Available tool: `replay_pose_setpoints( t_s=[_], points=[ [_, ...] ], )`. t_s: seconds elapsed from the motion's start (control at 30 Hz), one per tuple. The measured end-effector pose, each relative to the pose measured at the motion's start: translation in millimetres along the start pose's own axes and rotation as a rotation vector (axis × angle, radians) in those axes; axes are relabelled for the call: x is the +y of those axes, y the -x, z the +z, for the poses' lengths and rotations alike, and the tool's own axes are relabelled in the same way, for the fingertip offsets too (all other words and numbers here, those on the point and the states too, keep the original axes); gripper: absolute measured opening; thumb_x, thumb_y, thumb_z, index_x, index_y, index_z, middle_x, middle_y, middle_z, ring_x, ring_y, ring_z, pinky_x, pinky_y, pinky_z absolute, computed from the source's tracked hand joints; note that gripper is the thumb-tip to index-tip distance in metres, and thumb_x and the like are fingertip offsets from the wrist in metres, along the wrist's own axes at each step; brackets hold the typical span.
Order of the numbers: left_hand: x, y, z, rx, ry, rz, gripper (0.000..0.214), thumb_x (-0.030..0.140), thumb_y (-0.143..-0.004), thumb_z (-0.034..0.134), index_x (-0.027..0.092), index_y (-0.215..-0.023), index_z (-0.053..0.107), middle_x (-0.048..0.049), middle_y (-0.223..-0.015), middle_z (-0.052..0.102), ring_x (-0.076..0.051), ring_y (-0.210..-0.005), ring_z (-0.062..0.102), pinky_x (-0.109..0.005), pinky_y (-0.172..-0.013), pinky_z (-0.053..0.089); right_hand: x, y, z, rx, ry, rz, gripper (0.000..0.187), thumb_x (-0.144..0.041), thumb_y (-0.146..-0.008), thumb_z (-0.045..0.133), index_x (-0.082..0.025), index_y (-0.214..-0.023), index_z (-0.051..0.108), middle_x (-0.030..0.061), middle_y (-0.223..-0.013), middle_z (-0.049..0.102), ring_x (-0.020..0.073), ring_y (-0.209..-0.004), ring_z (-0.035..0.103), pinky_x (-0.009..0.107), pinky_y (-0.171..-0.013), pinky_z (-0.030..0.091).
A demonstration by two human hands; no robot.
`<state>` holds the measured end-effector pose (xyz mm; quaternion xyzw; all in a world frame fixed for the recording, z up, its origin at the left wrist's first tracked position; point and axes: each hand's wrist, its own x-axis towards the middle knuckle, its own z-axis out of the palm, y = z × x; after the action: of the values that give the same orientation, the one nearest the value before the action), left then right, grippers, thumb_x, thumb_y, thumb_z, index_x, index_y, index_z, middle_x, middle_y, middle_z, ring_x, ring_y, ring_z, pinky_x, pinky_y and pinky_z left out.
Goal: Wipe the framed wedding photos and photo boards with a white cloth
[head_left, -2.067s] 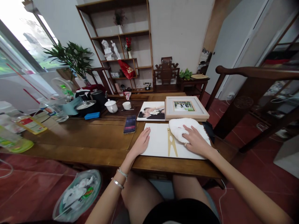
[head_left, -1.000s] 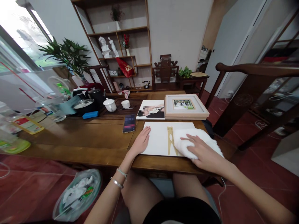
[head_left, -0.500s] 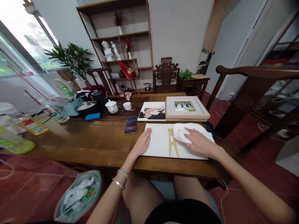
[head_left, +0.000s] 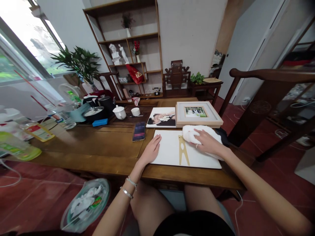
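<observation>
A flat white panel (head_left: 167, 150), which looks like the back of a picture frame, lies at the table's near edge. A gold A-shaped stand leg (head_left: 182, 149) rests flat against its middle. On the panel's left edge lies my left hand (head_left: 152, 149), palm down with fingers stretched out, holding nothing. My right hand (head_left: 208, 143) presses a folded white towel (head_left: 189, 133) onto the panel's upper right, with its fingers over the cloth. The towel covers that corner and overlaps the top of the stand leg.
Behind the panel are a photo print (head_left: 161, 117) and a light wooden frame (head_left: 216, 122). A phone (head_left: 139, 131) lies to the left, near a white teapot (head_left: 119, 112) and a blue block (head_left: 100, 122). A bin (head_left: 106, 193) stands on the floor.
The towel and my right hand have shifted slightly up towards the panel's top edge. My left hand stays on the left edge. The view has shifted slightly.
</observation>
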<state>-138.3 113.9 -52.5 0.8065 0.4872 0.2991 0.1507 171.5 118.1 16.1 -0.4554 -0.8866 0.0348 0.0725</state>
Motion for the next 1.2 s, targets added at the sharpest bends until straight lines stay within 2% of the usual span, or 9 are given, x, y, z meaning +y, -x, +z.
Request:
replay_pose_setpoints(
  t_s=[0.13,0.33,0.43,0.53,0.7,0.8,0.9,1.1,1.2],
  points=[
    [-1.7,0.4,1.8,0.015,0.008,-0.005,0.044,0.026,-0.094,0.032,0.016,-0.134,0.046,-0.0090,-0.146,0.040,-0.021,-0.137,0.032,-0.044,-0.115,0.025,-4.6,8.7,1.3,-0.003,0.009,-0.018,0.034,-0.014,-0.075,0.046,-0.011,-0.104,0.063,0.0194,-0.130,0.056,0.0331,-0.136,0.032,0.054,-0.110,0.024],
    [-2.5,0.3,3.1,0.022,0.031,0.007,0.044,0.026,-0.095,0.031,0.015,-0.135,0.046,-0.0098,-0.146,0.039,-0.021,-0.138,0.031,-0.044,-0.116,0.024,-52.1,78.4,6.2,-0.039,0.008,-0.013,0.032,-0.009,-0.066,0.050,-0.016,-0.092,0.067,0.0129,-0.144,0.042,0.0363,-0.139,0.023,0.060,-0.109,0.023],
    [-1.1,-0.5,2.4,0.024,0.057,0.016,0.043,0.025,-0.094,0.030,0.016,-0.133,0.048,-0.0092,-0.145,0.041,-0.020,-0.137,0.033,-0.044,-0.115,0.026,-60.1,96.3,7.5,-0.023,0.003,-0.005,0.034,-0.007,-0.063,0.050,-0.018,-0.091,0.067,0.0094,-0.147,0.039,0.0344,-0.140,0.022,0.059,-0.109,0.024],
    [0.6,-1.0,0.7,0.014,0.073,0.015,0.043,0.025,-0.094,0.031,0.016,-0.132,0.049,-0.0092,-0.143,0.044,-0.020,-0.135,0.037,-0.043,-0.114,0.027,-47.5,84.0,6.7,-0.012,-0.008,0.017,0.033,-0.009,-0.065,0.050,-0.018,-0.092,0.067,0.0094,-0.145,0.042,0.0330,-0.139,0.025,0.057,-0.110,0.025],
    [0.7,-0.9,-2.0,-0.011,0.091,-0.004,0.044,0.025,-0.093,0.032,0.016,-0.132,0.049,-0.0090,-0.143,0.044,-0.019,-0.135,0.037,-0.042,-0.115,0.026,-15.8,28.3,4.9,0.020,0.019,0.057,0.028,-0.017,-0.072,0.053,-0.014,-0.095,0.067,0.0166,-0.135,0.053,0.0344,-0.135,0.032,0.055,-0.109,0.025],
    [-0.2,-0.7,-2.6,-0.029,0.106,-0.019,0.045,0.024,-0.092,0.032,0.015,-0.132,0.049,-0.0090,-0.144,0.042,-0.019,-0.136,0.035,-0.042,-0.116,0.023,-10.9,10.6,4.0,0.036,0.032,0.070,0.029,-0.018,-0.074,0.051,-0.011,-0.097,0.068,0.0203,-0.129,0.056,0.0346,-0.135,0.033,0.056,-0.109,0.024],
    [-1.1,-0.2,-2.0,-0.026,0.104,-0.015,0.046,0.023,-0.092,0.031,0.015,-0.133,0.048,-0.0090,-0.144,0.042,-0.019,-0.137,0.034,-0.043,-0.116,0.023,-21.7,20.4,2.0,0.013,0.017,0.029,0.030,-0.015,-0.072,0.051,-0.012,-0.096,0.068,0.0184,-0.133,0.053,0.0350,-0.136,0.031,0.057,-0.109,0.023],
    [-2.0,0.7,0.1,-0.022,0.071,0.021,0.046,0.020,-0.092,0.029,0.014,-0.135,0.046,-0.0095,-0.145,0.042,-0.019,-0.137,0.033,-0.041,-0.116,0.024,-68.1,84.1,-3.8,-0.121,-0.060,0.005,0.033,-0.007,-0.060,0.053,-0.018,-0.087,0.069,0.0097,-0.144,0.043,0.0385,-0.138,0.024,0.062,-0.108,0.023],
    [-2.1,0.8,0.1,-0.031,0.056,0.031,0.047,0.019,-0.092,0.028,0.013,-0.136,0.045,-0.0109,-0.145,0.040,-0.019,-0.137,0.032,-0.042,-0.116,0.023,-76.1,95.9,-6.0,-0.137,-0.072,0.004,0.033,-0.006,-0.059,0.052,-0.019,-0.085,0.068,0.0072,-0.145,0.042,0.0372,-0.139,0.023,0.061,-0.108,0.025]
  ],
)
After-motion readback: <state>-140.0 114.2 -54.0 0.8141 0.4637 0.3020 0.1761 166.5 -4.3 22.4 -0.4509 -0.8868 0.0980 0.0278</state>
